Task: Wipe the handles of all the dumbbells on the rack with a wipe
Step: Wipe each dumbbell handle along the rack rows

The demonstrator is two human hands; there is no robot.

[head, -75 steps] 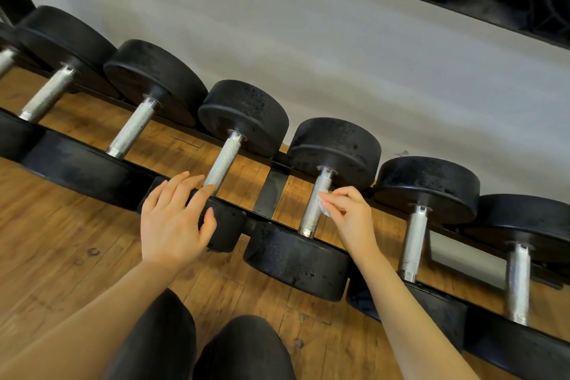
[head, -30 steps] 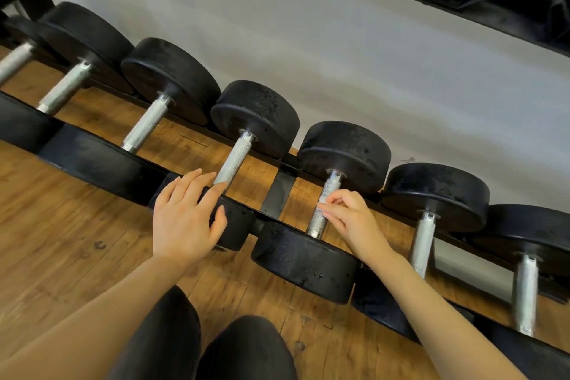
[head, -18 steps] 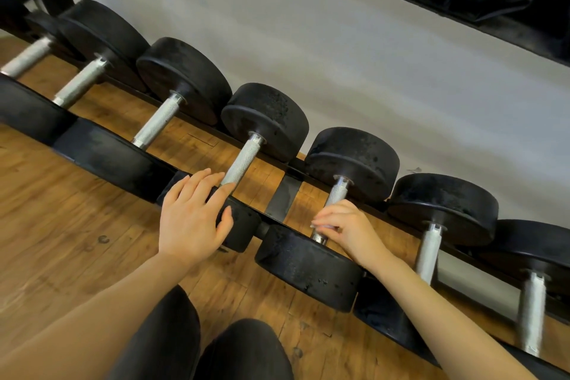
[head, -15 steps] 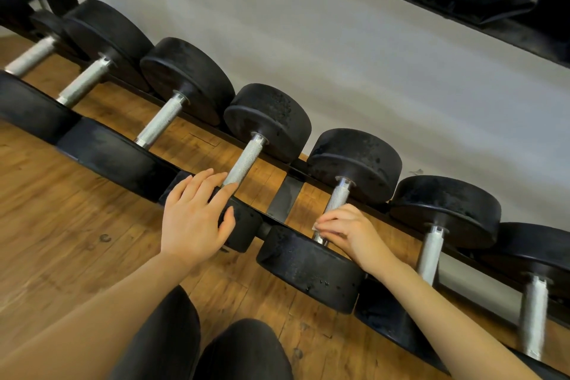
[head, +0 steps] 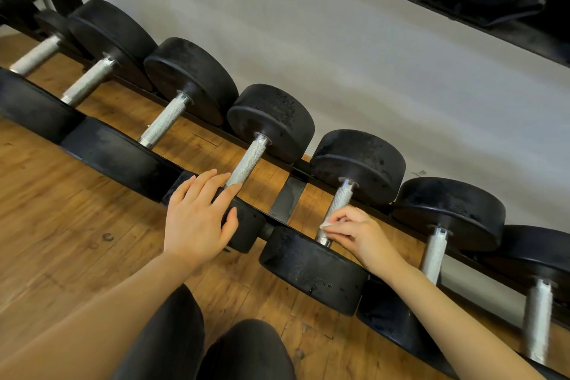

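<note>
Seven dumbbells sit in a row on the low black rack (head: 288, 196), handles running from near rail to far rail; the leftmost and rightmost are cut off by the frame edges. All have black round heads and knurled silver handles.

Right hand (head: 359, 233): fingers (head: 337, 223) curled, pinching a small white wipe (head: 326, 225) against the near end of the fifth dumbbell's handle (head: 334, 210), counting from the left. Only a sliver of the wipe shows beyond the fingertips; the rest is hidden under the hand.

Left hand (head: 196, 219): flat and relaxed, fingers straight, resting on the near head of the fourth dumbbell (head: 271, 120), fingertips just beside its handle. It grasps nothing.

Above, at top right, a second dark shelf (head: 462, 6) carries a black object with red lettering, cropped and too blurred to read. No other writing or brand marks legible on the dumbbell heads.

Wooden floor (head: 46, 225) shows under and in front of the rack. A pale wall (head: 339, 55) stands behind. Two dark-clad knees (head: 216, 342) enter at the bottom edge. The rightmost handle (head: 538, 318) is smeared by motion blur.
</note>
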